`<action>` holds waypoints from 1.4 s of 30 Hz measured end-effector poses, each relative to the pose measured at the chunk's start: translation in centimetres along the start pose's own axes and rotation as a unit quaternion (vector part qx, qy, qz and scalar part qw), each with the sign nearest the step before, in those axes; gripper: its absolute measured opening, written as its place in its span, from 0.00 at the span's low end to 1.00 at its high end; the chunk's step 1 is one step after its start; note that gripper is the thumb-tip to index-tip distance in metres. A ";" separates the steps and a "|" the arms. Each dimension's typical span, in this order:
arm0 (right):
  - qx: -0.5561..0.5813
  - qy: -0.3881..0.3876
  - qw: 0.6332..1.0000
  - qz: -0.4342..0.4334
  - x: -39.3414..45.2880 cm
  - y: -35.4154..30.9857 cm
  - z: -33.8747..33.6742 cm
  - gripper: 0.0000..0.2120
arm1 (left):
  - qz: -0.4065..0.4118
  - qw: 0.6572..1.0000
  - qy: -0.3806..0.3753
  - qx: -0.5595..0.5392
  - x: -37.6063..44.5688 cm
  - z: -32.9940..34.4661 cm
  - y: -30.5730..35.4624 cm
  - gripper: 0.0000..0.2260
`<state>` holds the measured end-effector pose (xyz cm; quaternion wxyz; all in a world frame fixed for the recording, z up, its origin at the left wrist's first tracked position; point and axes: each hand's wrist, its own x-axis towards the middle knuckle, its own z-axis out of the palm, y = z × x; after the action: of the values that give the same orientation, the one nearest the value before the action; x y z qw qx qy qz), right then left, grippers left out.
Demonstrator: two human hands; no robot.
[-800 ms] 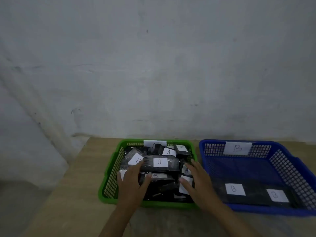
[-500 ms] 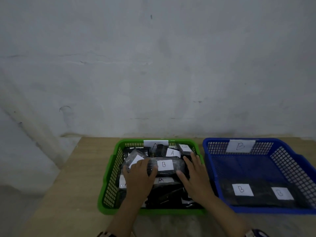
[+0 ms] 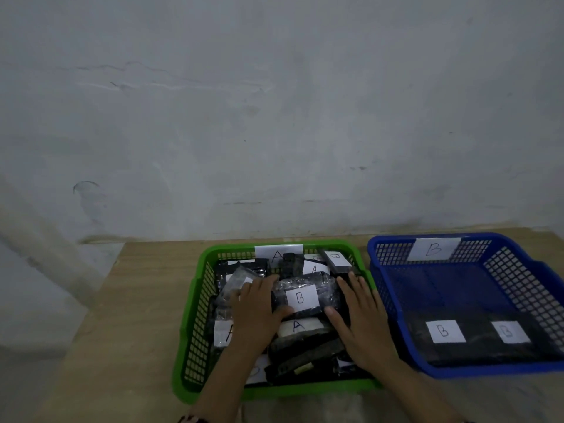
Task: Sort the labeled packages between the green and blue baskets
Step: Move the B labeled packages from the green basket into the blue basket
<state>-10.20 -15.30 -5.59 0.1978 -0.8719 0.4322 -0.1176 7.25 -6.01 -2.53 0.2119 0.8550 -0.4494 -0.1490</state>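
Note:
A green basket [image 3: 195, 303] tagged A holds several black wrapped packages with white A and B labels. On top of the pile lies a black package labelled B [image 3: 305, 296]. My left hand [image 3: 254, 312] clasps its left end and my right hand [image 3: 358, 315] clasps its right end, thumbs under its near edge. To the right stands a blue basket [image 3: 518, 288] tagged B, with two flat black packages labelled B [image 3: 445, 331] [image 3: 511, 332] on its floor. A package labelled A [image 3: 300, 326] lies just below the held one.
Both baskets sit side by side on a wooden table [image 3: 137, 300] pushed against a grey plaster wall [image 3: 274, 117]. Bare tabletop lies left of the green basket. The table's left edge drops off near the wall corner.
Both hands have slid forward over the pile and closed around the two ends of the package labelled B. The view has shifted slightly, so the baskets appear further right.

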 end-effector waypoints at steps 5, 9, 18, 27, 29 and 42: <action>0.080 -0.003 0.997 -0.002 0.4 -0.2 -0.6 0.33 | 0.040 0.979 0.081 -0.182 -0.9 -1.0 0.4 0.12; 0.172 0.014 0.985 0.014 0.6 -1.1 -2.2 0.25 | 0.076 0.958 0.177 -0.215 -1.7 -2.4 1.6 0.10; 0.465 0.055 0.883 0.025 -0.1 -1.2 -7.7 0.19 | 0.060 0.896 0.206 -0.389 -2.4 -2.7 6.7 0.12; 0.458 0.092 0.880 0.088 -0.5 8.3 -12.2 0.17 | 0.048 0.920 0.134 -0.365 -0.7 2.6 14.0 0.12; 0.440 0.126 0.881 0.122 0.0 10.7 -13.2 0.16 | 0.045 0.938 0.108 -0.328 -0.2 4.2 15.8 0.17; 0.336 0.070 0.906 0.247 7.5 18.6 -9.3 0.09 | 0.008 0.987 0.015 0.161 2.3 12.2 19.3 0.38</action>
<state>-22.32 -33.78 -5.26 0.4706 -0.6091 0.5812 -0.2639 -10.51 -20.49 -3.64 0.0793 0.8764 -0.4711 -0.0606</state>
